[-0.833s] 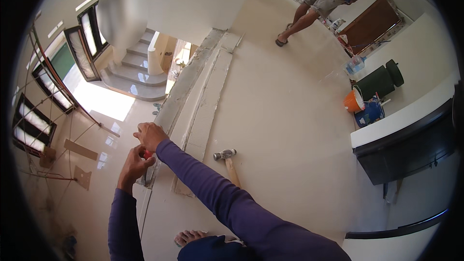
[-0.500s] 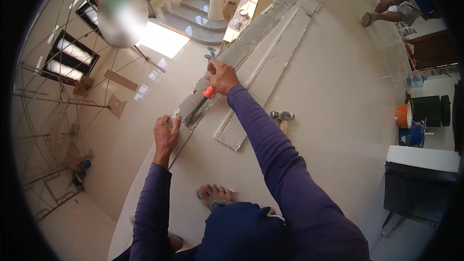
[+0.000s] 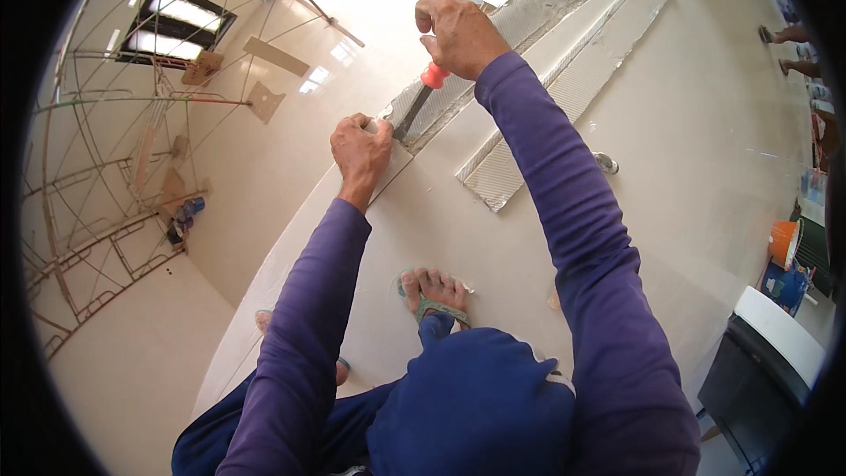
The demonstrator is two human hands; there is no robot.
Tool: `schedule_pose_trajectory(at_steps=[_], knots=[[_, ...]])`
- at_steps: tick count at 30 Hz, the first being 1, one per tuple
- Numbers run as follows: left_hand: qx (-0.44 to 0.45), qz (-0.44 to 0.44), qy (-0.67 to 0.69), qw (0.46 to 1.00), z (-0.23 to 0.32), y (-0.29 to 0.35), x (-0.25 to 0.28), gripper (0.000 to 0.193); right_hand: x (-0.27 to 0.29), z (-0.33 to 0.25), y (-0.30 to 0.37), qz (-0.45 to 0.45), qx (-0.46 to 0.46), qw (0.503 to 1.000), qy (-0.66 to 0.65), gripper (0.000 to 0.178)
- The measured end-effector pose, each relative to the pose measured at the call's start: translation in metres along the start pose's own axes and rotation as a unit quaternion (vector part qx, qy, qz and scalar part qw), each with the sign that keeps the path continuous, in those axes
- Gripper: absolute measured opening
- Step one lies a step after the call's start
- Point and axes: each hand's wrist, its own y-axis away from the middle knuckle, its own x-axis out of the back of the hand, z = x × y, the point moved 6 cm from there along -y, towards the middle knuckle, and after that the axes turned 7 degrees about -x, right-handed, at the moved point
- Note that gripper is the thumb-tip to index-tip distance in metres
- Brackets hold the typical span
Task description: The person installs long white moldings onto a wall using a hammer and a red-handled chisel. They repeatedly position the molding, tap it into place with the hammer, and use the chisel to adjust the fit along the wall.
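My right hand (image 3: 463,38) is closed round the top of a chisel-like tool with a red handle (image 3: 434,76). Its flat steel blade (image 3: 411,115) slants down to the end of a pale floor tile (image 3: 395,165). There my left hand (image 3: 361,152) curls its fingers over the tile's outer corner, with a whitish bit showing by the fingertips. Beyond the blade runs a strip of ridged grey mortar (image 3: 529,25) along the floor's edge. A long loose tile strip (image 3: 573,92), ridged with mortar, lies beside it on the right.
A hammer (image 3: 606,162) lies partly behind my right sleeve. Past the floor's edge at left is a lower level with scaffolding (image 3: 97,234). At right are an orange bucket (image 3: 783,242) and a black box (image 3: 753,392). A person's legs (image 3: 797,66) show at far right.
The view has shifted, so the hands and tiles sit higher and further right. The tool's tip stays by the tile end, and both hands keep their hold.
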Motion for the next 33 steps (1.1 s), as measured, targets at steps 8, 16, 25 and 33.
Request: schedule_pose_trajectory(at_steps=[8,16,25,33], knots=[[-0.008,0.004,0.003,1.0,0.012,-0.003,0.001,0.032,-0.019,0.066,-0.016,-0.051,-0.092,0.994,0.032,0.019],[-0.022,0.022,0.006,0.999,0.022,-0.001,0.012,0.025,-0.016,0.094,0.006,0.03,-0.03,0.995,-0.088,0.017],[0.009,0.009,0.036,0.999,0.018,0.011,0.007,0.024,-0.009,0.044,0.031,-0.103,0.138,0.973,0.151,0.029],[0.012,0.004,0.022,1.0,0.021,0.008,0.002,0.023,-0.017,0.045,0.035,-0.152,0.215,0.929,0.261,0.041]])
